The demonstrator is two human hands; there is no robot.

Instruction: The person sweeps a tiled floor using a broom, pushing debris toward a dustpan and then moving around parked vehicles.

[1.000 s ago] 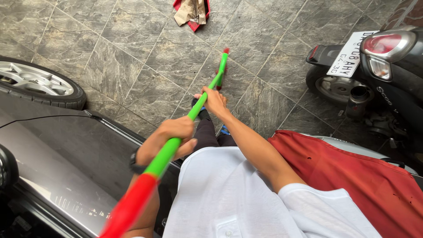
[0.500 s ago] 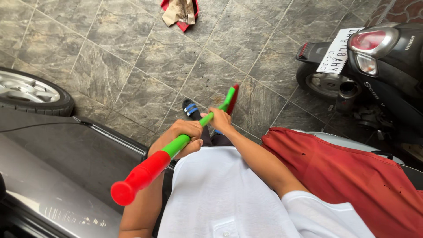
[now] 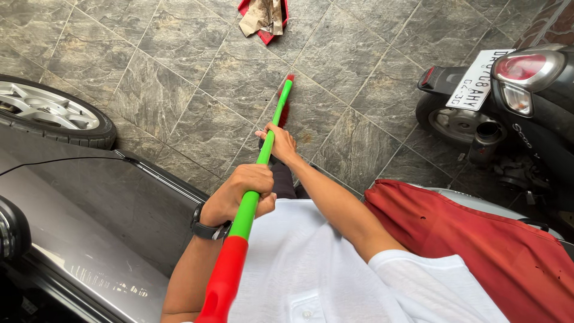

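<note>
Both hands are gripping the green-and-red broom handle (image 3: 263, 152), left hand (image 3: 244, 190) closed near the red grip, right hand (image 3: 278, 142) lower, pushing its head back out toward twelve o'clock across the tiled floor (image 3: 179, 72), beginning another sweep stroke.

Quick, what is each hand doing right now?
Left hand: closed around the green broom handle, near its red grip.
Right hand: closed on the same handle, further down.

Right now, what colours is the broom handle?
Green broom handle with a red grip end, head view.
</note>
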